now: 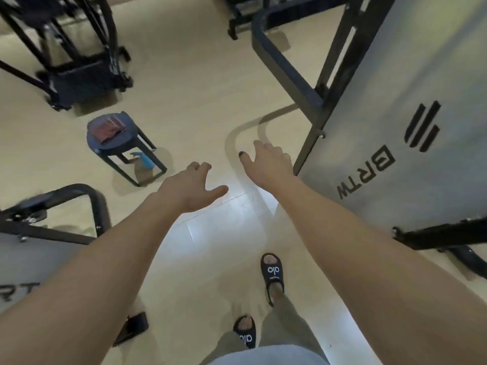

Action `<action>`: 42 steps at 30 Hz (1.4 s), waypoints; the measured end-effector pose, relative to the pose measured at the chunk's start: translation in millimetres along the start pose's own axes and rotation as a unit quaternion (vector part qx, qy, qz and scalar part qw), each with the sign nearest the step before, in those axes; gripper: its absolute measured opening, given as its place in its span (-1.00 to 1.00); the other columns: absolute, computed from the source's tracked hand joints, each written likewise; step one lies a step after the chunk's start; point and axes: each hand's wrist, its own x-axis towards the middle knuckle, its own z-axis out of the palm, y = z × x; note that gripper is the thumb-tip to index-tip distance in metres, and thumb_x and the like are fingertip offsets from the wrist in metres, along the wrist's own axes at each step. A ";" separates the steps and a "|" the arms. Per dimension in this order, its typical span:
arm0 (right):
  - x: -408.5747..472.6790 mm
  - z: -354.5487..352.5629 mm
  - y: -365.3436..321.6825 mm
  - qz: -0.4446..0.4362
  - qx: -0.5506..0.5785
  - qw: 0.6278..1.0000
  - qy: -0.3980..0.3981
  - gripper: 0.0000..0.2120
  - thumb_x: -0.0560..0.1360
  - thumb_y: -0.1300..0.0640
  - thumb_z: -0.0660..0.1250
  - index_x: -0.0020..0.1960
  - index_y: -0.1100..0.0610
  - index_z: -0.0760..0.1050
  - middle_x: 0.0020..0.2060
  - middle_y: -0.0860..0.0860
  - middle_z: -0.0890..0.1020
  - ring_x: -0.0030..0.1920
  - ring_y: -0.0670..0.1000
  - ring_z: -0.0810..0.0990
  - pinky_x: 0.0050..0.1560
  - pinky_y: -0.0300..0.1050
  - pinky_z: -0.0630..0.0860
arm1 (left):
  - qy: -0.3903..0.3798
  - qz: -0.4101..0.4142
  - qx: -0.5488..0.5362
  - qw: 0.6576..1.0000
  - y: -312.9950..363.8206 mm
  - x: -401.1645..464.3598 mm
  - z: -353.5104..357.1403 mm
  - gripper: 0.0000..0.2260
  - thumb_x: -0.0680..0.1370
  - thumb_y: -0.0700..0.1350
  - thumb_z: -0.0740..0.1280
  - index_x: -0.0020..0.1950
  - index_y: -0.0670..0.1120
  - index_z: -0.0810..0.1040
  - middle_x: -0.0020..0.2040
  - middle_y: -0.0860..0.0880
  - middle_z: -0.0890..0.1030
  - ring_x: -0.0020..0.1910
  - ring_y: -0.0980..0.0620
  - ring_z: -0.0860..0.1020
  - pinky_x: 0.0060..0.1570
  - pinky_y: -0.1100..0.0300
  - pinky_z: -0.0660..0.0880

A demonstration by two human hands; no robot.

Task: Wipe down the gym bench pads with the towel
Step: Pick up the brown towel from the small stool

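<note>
A folded reddish-brown towel (107,127) lies on top of a small dark round stool (100,147) on the floor, ahead and to the left. A blue spray bottle (143,159) lies on the floor under the stool. My left hand (188,189) is stretched out in front of me, empty, fingers loosely apart, to the right of the stool. My right hand (267,160) is also extended and empty, fingers spread, near the grey machine panel. No bench pad is clearly visible.
A grey shrouded gym machine (411,133) with black frame stands close on the right. Another grey machine with a black rail (79,192) is at lower left. Black equipment frames (79,64) stand at the back. My feet in black slides (272,275) are on the beige floor.
</note>
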 end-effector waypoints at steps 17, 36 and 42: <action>327.7 65.2 -312.6 -0.229 -0.062 0.966 -0.099 -0.50 0.70 -0.16 0.07 0.48 0.14 0.37 0.40 0.19 0.51 0.41 0.25 0.44 0.34 0.11 0.34 | 0.083 -0.209 -0.168 0.960 -277.4 189.2 -107.7 -0.35 0.60 0.33 0.22 0.58 0.02 0.19 0.52 -0.08 0.39 0.41 -0.17 0.46 0.17 -0.03 0.47; 694.9 427.8 -550.9 -0.056 0.027 0.950 -0.305 -0.23 0.53 -0.24 0.36 0.61 0.01 0.18 0.39 0.18 0.44 0.42 0.24 0.45 0.38 0.12 0.47 | 0.031 -0.361 -0.437 0.823 -692.0 541.8 3.3 -0.21 0.57 0.14 0.39 0.67 0.04 0.02 0.55 -0.16 0.18 0.51 -0.20 0.31 0.47 -0.11 0.36; 741.1 512.1 -557.0 -0.027 -0.010 0.966 -0.256 -0.16 0.49 -0.14 0.49 0.57 0.10 0.14 0.41 0.21 0.33 0.43 0.28 0.37 0.38 0.14 0.46 | 0.049 -0.443 -0.539 0.714 -729.3 612.5 57.8 -0.14 0.47 0.08 0.51 0.63 -0.04 0.11 0.48 -0.18 0.31 0.50 -0.18 0.35 0.50 -0.05 0.32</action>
